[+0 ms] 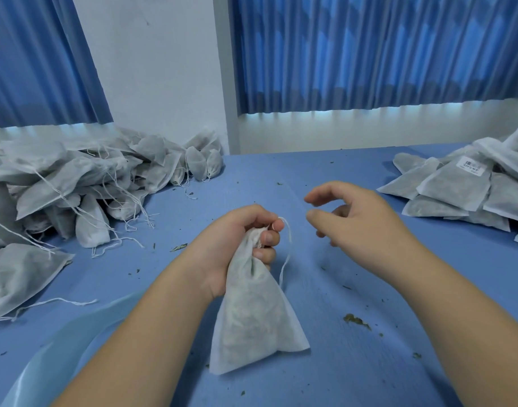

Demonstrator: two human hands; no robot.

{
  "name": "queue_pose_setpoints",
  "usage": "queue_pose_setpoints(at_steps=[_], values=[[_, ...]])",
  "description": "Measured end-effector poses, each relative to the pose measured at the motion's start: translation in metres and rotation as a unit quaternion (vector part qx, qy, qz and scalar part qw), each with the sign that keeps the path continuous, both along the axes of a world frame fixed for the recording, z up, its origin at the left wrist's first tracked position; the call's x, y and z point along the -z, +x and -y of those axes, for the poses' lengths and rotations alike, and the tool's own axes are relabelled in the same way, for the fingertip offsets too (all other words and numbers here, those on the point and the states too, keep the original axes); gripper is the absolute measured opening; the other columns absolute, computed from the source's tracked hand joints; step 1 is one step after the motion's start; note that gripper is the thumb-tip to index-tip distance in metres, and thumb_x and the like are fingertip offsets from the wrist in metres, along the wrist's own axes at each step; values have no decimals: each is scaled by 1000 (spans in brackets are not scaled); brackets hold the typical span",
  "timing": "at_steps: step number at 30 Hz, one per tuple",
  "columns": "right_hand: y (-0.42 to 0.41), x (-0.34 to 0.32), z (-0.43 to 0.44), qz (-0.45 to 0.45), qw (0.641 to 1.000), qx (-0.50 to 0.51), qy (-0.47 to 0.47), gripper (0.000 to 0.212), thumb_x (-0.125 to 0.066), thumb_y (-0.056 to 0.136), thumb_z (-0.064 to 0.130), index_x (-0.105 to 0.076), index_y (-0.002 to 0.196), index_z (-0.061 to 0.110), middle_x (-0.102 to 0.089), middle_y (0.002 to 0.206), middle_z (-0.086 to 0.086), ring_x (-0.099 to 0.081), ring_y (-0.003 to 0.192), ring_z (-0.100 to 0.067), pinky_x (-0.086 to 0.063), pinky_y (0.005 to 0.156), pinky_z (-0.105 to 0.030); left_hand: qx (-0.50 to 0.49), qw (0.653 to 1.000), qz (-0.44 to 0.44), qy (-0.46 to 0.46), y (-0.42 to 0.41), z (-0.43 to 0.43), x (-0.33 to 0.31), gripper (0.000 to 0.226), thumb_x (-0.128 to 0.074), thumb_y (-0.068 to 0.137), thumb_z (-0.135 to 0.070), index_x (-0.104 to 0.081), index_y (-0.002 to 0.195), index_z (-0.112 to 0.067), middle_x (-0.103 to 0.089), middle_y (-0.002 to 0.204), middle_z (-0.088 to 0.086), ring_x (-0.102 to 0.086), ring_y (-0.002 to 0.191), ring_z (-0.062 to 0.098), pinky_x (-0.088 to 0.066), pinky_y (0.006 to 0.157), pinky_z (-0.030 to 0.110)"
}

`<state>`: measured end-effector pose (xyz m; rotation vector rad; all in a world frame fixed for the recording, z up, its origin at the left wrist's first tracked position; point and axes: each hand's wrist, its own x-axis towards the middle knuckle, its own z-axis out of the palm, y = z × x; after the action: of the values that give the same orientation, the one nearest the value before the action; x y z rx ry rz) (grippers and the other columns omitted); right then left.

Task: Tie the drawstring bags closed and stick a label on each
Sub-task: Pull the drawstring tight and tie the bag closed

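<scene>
A white fabric drawstring bag (253, 321) filled with dried leaves stands on the blue table (354, 362) in front of me. My left hand (237, 245) grips its gathered neck, and the white drawstring (286, 254) hangs loose from my fingers down the bag's right side. My right hand (357, 218) hovers to the right of the neck, fingers loosely curled, thumb and forefinger apart, holding nothing that I can see. It is not touching the bag.
A heap of bags with loose strings (75, 189) fills the table's left. A stack of flat bags (469, 186), the top one bearing a white label (471, 168), lies at the right. Leaf crumbs (356, 321) dot the table. A pale blue sheet (61, 348) lies at lower left.
</scene>
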<state>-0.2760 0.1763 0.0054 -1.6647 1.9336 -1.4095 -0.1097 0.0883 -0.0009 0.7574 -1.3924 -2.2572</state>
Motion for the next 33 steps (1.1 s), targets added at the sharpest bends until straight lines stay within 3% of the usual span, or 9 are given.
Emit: queue_pose_setpoints(at_steps=[2, 5, 7, 11, 23, 33], values=[[4, -4, -2, 64, 997, -26, -24, 7, -64, 85, 22, -67, 83, 28, -65, 83, 19, -61, 61, -16, -48, 56, -20, 7, 1000, -7, 9, 0, 2, 1, 8, -65, 64, -21, -62, 62, -14, -43, 52, -6, -37, 35, 9, -34, 35, 19], [10, -8, -6, 114, 989, -96, 13, 12, -64, 83, 23, -68, 72, 18, -61, 64, 10, -55, 52, -7, -44, 50, -18, 27, 999, -14, 13, 0, 1, 2, 8, -67, 63, -21, -63, 62, -15, -45, 52, -6, -38, 35, 9, -35, 36, 21], [13, -7, -7, 108, 985, -125, 47, 14, -64, 82, 25, -69, 71, 18, -59, 63, 4, -55, 52, -6, -44, 50, -19, 39, 999, -16, 7, -1, 1, 2, 8, -68, 62, -22, -63, 62, -15, -45, 52, -6, -39, 35, 9, -36, 37, 21], [16, -3, -6, 87, 989, -109, 54, 16, -66, 84, 29, -70, 71, 21, -57, 52, 13, -51, 45, 0, -39, 48, -12, 39, 999, -17, 7, 0, 1, 2, 8, -66, 64, -22, -63, 61, -15, -45, 52, -6, -39, 35, 8, -35, 37, 21], [16, -3, -5, 96, 987, -112, 60, 11, -68, 81, 17, -68, 70, 18, -58, 51, 13, -52, 45, 0, -43, 46, -14, 40, 998, 20, -32, 1, -2, 3, 10, -69, 62, -25, -65, 60, -17, -46, 54, -6, -40, 37, 7, -36, 38, 19], [13, 0, -3, 109, 981, -132, 87, 14, -68, 82, 19, -68, 69, 19, -61, 54, 7, -55, 51, -4, -44, 49, -16, 39, 997, 39, -50, 1, -7, -1, 11, -63, 66, -24, -63, 58, -16, -46, 53, -4, -39, 38, 8, -33, 38, 17]])
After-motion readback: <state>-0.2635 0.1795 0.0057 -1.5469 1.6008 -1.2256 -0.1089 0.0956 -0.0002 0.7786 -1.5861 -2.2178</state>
